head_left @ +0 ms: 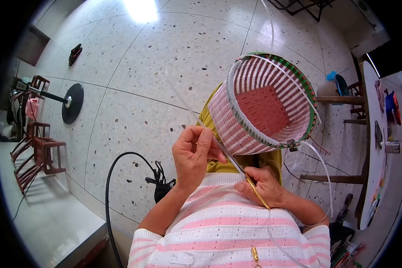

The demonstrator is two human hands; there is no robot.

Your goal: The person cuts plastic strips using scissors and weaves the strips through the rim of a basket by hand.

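My left hand [193,154] is closed, pinching a thin white plastic strip [182,99] between thumb and fingers. One end of the strip sticks up over the floor. My right hand [264,185] is wrapped round gold-handled scissors [256,193], whose silver blades point toward my left hand along the strip. From the scissors a pale length of strip trails down over my striped top. A round pink-and-white woven basket [236,127] leans on my knees, open side up, with a red woven base inside. Green and white weaving edges its rim, and loose white strips hang from it.
To the right is a table [368,147] with a metal cup [392,146] and other items on it. Wooden chairs [47,156] and a black round stand base [73,103] are on the left. A black cable [108,192] curves near my left arm.
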